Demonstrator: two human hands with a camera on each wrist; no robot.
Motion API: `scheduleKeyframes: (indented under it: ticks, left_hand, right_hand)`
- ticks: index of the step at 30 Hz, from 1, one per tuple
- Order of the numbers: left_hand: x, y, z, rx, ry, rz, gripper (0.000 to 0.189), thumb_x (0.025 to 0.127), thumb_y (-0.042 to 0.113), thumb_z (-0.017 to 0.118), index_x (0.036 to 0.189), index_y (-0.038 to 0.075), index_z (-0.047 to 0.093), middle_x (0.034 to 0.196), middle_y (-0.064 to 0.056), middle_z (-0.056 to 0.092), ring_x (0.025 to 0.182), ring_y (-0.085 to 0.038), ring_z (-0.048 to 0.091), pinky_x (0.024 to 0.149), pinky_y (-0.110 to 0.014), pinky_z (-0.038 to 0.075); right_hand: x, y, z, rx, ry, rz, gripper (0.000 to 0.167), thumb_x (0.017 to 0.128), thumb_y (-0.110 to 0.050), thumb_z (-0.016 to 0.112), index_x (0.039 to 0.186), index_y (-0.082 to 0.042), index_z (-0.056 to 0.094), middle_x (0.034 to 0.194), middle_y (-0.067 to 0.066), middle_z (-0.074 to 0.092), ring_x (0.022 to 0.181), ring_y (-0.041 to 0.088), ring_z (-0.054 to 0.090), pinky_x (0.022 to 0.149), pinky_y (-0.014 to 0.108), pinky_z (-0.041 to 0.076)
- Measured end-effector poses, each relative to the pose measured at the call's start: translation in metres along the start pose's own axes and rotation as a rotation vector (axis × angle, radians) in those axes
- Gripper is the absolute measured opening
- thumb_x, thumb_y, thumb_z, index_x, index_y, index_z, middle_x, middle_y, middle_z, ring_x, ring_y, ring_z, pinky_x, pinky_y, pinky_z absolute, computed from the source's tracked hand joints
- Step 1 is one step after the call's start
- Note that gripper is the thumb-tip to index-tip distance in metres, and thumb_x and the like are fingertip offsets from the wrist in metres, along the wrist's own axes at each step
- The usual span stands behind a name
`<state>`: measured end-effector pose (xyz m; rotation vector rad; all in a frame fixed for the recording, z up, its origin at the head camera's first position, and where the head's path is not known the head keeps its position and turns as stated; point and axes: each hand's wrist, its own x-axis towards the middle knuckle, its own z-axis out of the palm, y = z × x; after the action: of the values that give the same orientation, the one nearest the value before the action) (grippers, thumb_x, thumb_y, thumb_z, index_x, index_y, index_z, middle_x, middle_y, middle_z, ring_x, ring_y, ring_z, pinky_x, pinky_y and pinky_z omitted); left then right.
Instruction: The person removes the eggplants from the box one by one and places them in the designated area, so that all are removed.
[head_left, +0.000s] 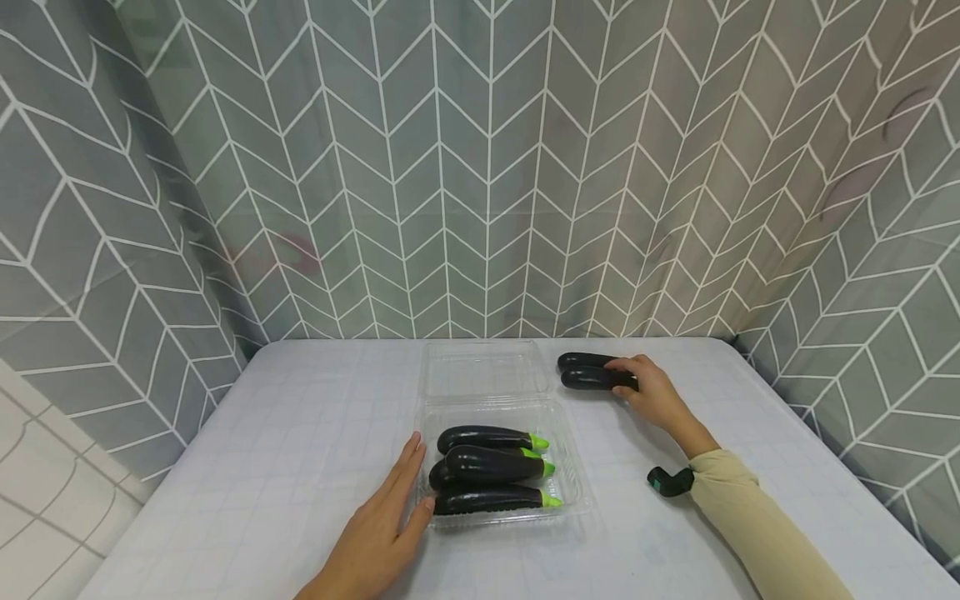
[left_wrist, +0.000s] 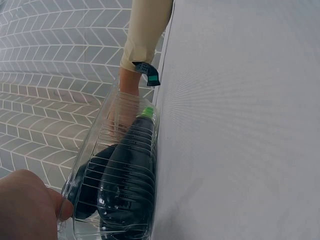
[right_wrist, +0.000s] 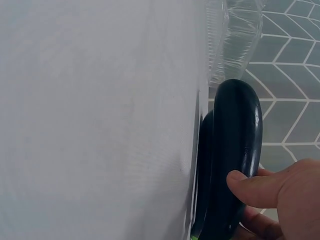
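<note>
A clear plastic clamshell box (head_left: 573,467) lies with its lid (head_left: 483,375) folded back. Inside it are several dark eggplants (head_left: 487,464) with green stem ends. My left hand (head_left: 378,521) rests along the box's left side, fingers fairly straight, its thumb at the near left corner. In the left wrist view the thumb (left_wrist: 62,205) touches the box's wall. To the right of the lid two more eggplants (head_left: 588,360) lie side by side. My right hand (head_left: 656,396) grips the nearer eggplant (right_wrist: 232,150), thumb on one side and fingers on the other; its stem end is mostly hidden.
A white cloth (head_left: 247,475) covers the table. Grey curtains (head_left: 465,167) with white chevron lines hang behind and at the sides. A small black device (head_left: 670,482) is at the right wrist, by the beige sleeve (head_left: 757,517).
</note>
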<state>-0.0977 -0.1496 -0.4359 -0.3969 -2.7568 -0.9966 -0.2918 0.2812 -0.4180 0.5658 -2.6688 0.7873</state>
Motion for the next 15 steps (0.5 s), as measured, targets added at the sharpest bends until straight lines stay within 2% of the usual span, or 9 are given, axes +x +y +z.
scheduleKeyframes:
  ticks: [15]
  left_hand:
    - [0.0001,0.0002,0.0001,0.005,0.001,0.007,0.07,0.106,0.029,0.06,0.166,0.017,0.028,0.171,0.008,0.018,0.148,-0.023,0.036,0.112,-0.054,0.04]
  right_hand:
    - [0.0008,0.004,0.0035,-0.007,-0.009,0.003,0.038,0.087,0.008,0.076,0.124,0.005,0.067,0.113,0.027,0.06,0.106,0.047,0.06,0.093,0.064,0.047]
